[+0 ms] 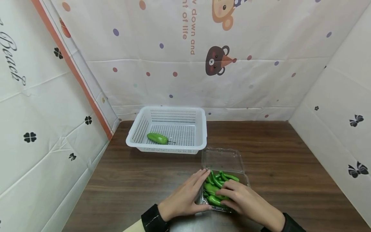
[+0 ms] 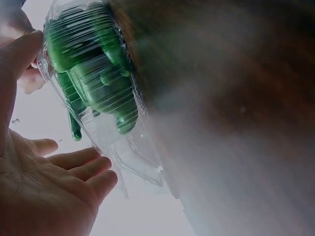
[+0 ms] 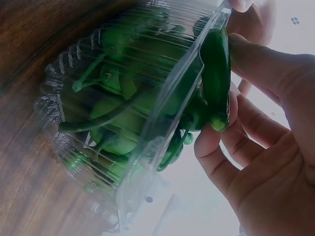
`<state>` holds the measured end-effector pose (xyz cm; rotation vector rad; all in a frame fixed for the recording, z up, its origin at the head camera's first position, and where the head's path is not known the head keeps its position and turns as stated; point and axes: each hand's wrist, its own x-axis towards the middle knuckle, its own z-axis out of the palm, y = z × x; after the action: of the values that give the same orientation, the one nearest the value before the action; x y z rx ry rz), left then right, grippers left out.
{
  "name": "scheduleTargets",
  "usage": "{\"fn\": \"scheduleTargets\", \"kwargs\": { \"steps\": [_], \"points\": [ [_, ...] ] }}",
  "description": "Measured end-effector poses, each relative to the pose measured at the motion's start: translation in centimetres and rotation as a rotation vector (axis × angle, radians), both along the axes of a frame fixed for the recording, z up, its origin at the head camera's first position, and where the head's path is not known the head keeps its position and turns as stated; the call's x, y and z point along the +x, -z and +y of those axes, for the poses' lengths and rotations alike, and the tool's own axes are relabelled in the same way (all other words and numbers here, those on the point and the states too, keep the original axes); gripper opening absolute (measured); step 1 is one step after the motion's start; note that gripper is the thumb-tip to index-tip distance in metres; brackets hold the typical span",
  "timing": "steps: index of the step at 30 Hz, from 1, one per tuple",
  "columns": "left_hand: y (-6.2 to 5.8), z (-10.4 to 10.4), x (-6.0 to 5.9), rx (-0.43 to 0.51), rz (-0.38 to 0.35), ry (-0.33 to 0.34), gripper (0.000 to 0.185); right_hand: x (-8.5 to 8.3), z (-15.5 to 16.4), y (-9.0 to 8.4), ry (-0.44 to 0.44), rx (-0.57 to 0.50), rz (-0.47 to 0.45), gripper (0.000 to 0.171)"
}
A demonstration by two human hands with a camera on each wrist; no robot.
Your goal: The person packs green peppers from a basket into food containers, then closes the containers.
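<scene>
Green peppers (image 1: 218, 190) fill the clear clamshell box (image 1: 223, 180) at the near middle of the counter (image 1: 139, 180). Left hand (image 1: 185, 196) lies flat against the box's left wall, fingers straight; keep it steadying there. Right hand (image 1: 246, 201) pinches one pepper (image 3: 216, 73); best lift it straight clear of the rim

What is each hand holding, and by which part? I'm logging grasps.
The right hand pinches a green pepper around its body, over the clear container. The left hand holds nothing; its straight fingers rest against the container's side.
</scene>
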<state>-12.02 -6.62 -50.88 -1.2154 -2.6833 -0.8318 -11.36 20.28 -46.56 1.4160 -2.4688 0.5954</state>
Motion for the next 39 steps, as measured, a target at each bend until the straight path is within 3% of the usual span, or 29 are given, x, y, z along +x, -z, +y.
{"fn": "scheduleTargets", "kwargs": {
  "steps": [24,33,39],
  "points": [
    [-0.4,-0.1,0.2,0.003,0.005,-0.003,0.099,-0.4,-0.2,-0.6,-0.016,0.006,0.029,0.036],
    [-0.8,-0.4,-0.4,0.059,0.087,-0.04,0.097,-1.2,-0.3,-2.0,-0.029,0.014,0.019,0.034],
    [-1.4,-0.9,-1.0,0.118,0.153,-0.096,0.098,-2.4,-1.1,-3.7,-0.06,0.025,0.073,0.038]
  ]
}}
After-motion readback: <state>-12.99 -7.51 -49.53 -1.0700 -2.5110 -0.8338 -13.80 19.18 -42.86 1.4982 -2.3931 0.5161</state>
